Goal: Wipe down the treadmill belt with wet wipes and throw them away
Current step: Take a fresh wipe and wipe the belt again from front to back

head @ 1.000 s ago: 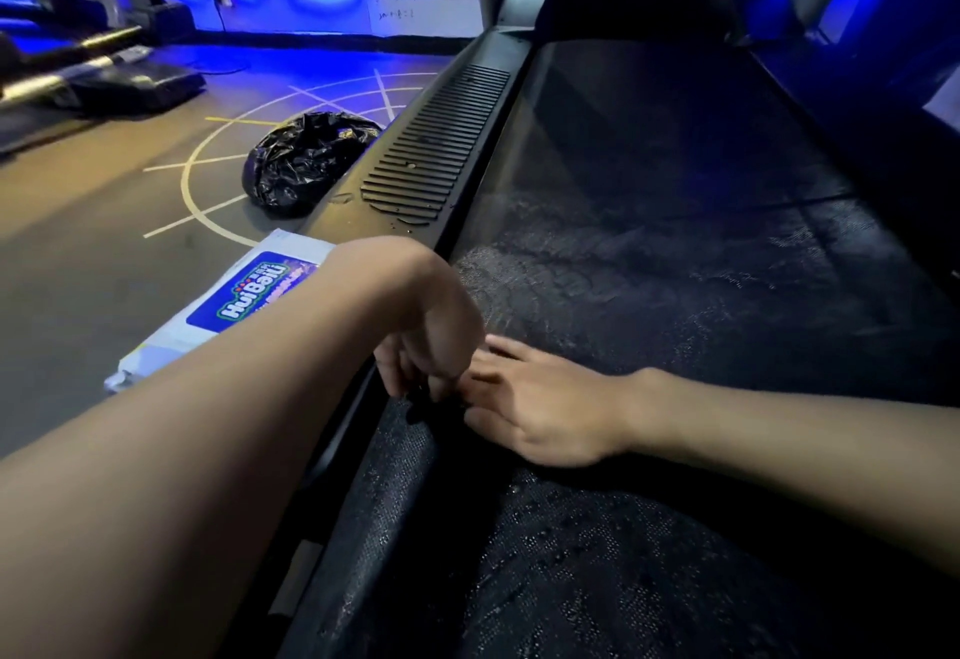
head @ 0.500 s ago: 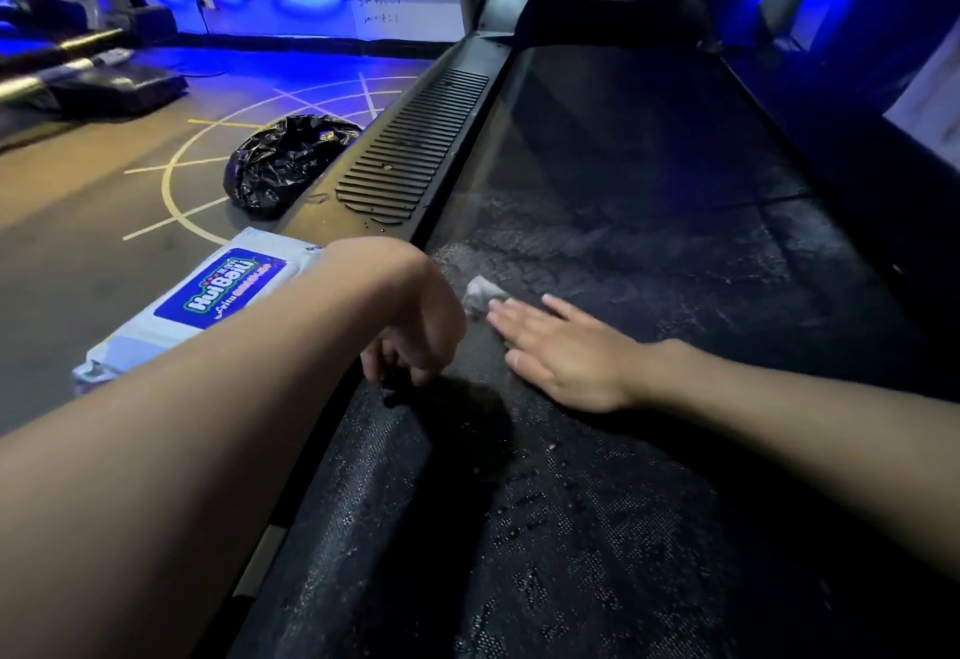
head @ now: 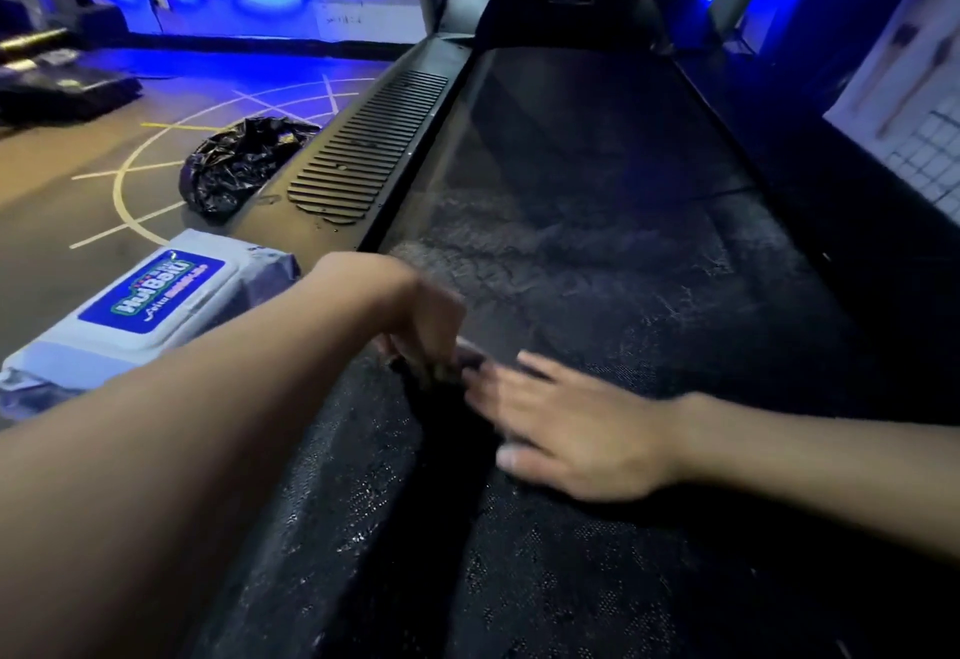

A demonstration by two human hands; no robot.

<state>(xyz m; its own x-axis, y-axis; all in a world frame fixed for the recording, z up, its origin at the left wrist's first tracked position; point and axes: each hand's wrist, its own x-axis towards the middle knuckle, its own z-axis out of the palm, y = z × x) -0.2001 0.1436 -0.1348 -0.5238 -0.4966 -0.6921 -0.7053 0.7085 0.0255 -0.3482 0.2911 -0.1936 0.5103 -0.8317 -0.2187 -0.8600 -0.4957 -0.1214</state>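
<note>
Head cam: wipe is tucked between both hands at the belt's left edge

Both hands are low on the treadmill belt [head: 597,269], right by its left edge. The left hand [head: 426,331] has its fingers curled down and bunched together. I honestly can't tell if they're pinching the wipe [head: 470,351] or just resting next to it. Only a small pale scrap shows, between those fingers and the right fingertips, and it's blurry. The right hand [head: 571,430] lies flat on the belt with its fingers straight and slightly spread, tips touching or nearly touching the left hand.

On handling, I'd guess a wet wipe is light, limp and soggy, with no stiffness at all. On a rough, grippy belt like this it'll probably drag, roll up into a wad and maybe tear if pulled by one corner. I think the best bet is a flat palm over the whole thing for wiping. For lifting it off, pinch the bunched middle rather than an edge.

The belt has damp-looking streaks further up. The pack of wipes [head: 150,305] sits on the floor [head: 62,222] just beside the side rail [head: 363,149]. A black bin bag [head: 244,165] lies further along on the floor, and looks like the spot for the used wipe.
</note>
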